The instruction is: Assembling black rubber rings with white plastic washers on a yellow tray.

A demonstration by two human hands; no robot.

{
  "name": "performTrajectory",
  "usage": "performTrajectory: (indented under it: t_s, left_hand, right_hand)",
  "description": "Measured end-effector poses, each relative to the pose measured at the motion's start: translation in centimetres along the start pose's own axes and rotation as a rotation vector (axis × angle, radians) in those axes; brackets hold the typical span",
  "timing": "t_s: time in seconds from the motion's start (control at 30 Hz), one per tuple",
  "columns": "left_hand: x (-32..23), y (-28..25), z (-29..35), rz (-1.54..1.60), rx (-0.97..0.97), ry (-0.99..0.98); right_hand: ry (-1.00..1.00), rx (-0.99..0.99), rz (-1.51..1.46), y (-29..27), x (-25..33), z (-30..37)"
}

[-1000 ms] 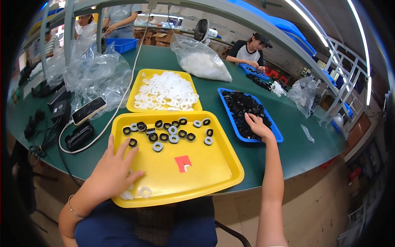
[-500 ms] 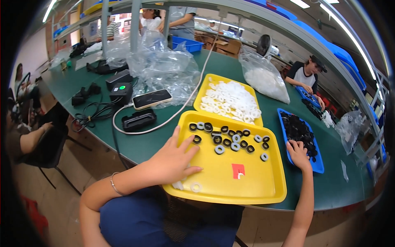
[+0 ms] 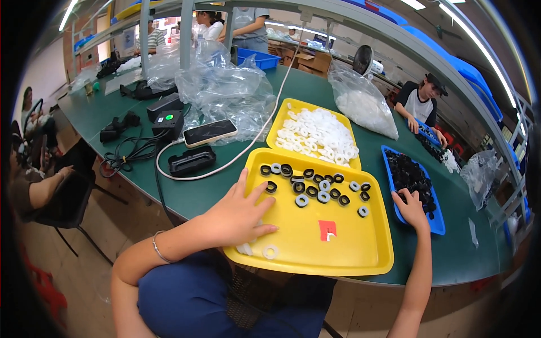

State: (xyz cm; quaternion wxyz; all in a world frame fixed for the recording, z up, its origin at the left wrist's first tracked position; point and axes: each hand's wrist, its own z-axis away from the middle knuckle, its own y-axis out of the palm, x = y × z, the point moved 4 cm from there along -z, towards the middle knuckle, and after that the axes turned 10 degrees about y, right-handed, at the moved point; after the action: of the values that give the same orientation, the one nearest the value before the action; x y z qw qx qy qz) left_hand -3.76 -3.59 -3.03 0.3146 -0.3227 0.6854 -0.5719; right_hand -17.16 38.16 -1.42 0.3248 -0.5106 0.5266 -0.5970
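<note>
My left hand [image 3: 238, 217] lies over the left side of the near yellow tray [image 3: 293, 242], fingers spread and none of them gripping. Scattered across the far half of this tray are several black rings [image 3: 344, 200], some showing a grey-white face [image 3: 302, 200]. A loose translucent white washer [image 3: 270, 252] lies by my left thumb, with a few more partly under the hand. My right hand [image 3: 413, 212] is at the left edge of a blue tray [image 3: 438, 226] heaped with small black parts [image 3: 410, 172]. Its fingers are curled together there; what they pinch is hidden.
Behind the near tray, a second yellow tray [image 3: 276, 128] holds a pile of white washers [image 3: 318, 135]. A phone [image 3: 209, 133], a black case [image 3: 191, 161] and a white cable [image 3: 242, 153] lie to the left. A bag of white parts [image 3: 366, 112] stands beyond; a co-worker [image 3: 420, 101] sits far right.
My right fingers have curled in more at the blue tray's edge. My left hand stays spread in place. The co-worker at the right has shifted their hands and small blue tray. The view has tilted slightly.
</note>
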Motion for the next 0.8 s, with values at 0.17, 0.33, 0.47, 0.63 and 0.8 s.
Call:
performTrajectory:
  t_s: [0.17, 0.33, 0.47, 0.63, 0.8]
  left_hand:
    - [0.0, -0.2, 0.1, 0.023, 0.022, -0.009]
    - [-0.3, -0.4, -0.2, 0.018, 0.035, -0.001]
    - [-0.4, -0.6, 0.1, 0.001, 0.045, -0.026]
    - [-0.5, -0.7, -0.1, 0.017, 0.064, -0.039]
    - [-0.5, -0.8, 0.0, 0.006, 0.072, -0.041]
  right_hand:
    - [-0.118, -0.183, -0.075, -0.6, 0.9, 0.6]
    - [-0.141, -0.258, -0.092, -0.5, 0.4, 0.0]
    - [-0.158, -0.359, -0.062, -0.8, 1.0, 0.0]
    - [-0.161, -0.448, -0.05, -0.9, 0.8, -0.1]
    - [-0.149, -0.478, -0.265, -2.1, -1.3, -1.6]
